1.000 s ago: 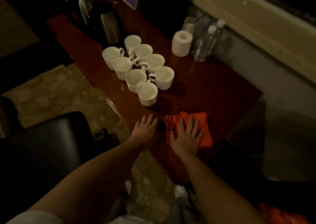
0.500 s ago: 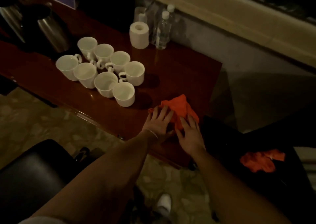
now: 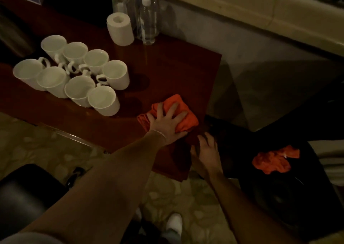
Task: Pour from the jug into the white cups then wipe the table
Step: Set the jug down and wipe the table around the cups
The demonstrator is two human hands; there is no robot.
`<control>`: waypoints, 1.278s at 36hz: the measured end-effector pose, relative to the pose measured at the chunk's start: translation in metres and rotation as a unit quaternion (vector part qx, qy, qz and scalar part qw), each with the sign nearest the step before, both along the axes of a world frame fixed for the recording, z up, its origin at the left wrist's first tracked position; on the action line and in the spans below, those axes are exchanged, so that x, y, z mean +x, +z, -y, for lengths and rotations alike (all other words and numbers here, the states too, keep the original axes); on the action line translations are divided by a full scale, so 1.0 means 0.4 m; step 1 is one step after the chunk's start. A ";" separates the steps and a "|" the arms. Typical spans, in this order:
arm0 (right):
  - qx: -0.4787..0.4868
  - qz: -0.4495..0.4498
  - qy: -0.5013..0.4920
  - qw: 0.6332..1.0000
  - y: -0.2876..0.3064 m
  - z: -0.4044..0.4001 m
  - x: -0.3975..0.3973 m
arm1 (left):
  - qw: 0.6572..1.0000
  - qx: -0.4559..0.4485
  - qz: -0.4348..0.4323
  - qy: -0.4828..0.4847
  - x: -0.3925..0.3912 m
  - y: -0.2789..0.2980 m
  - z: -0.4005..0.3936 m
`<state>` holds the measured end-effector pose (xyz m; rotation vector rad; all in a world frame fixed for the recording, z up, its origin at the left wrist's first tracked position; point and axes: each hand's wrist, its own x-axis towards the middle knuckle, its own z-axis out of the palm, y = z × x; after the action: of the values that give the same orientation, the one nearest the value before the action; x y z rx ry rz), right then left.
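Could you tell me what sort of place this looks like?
Probably a meeting or hospitality room: eight matching white cups grouped on a polished wooden table, with water bottles and a paper roll beside them.

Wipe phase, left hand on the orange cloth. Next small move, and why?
Probably sweep the orange cloth left along the table front, stopping short of the white cups. The left hand lies flat on it at the right corner; the right hand rests at the edge, off the cloth.

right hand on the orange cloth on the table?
No, the left hand presses the orange cloth; the right hand sits at the table edge.
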<state>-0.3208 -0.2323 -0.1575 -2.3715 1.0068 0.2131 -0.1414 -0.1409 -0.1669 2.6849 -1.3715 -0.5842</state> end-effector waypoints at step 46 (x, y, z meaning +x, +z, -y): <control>-0.233 0.041 0.108 0.966 -0.106 -0.045 0.173 | 0.953 -0.030 0.008 0.303 0.056 -0.001 -0.129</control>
<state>-0.2517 -0.2142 -0.1998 -2.8924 0.8244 -0.0521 -0.1191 -0.0891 -0.1671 2.8387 -0.4883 -0.4405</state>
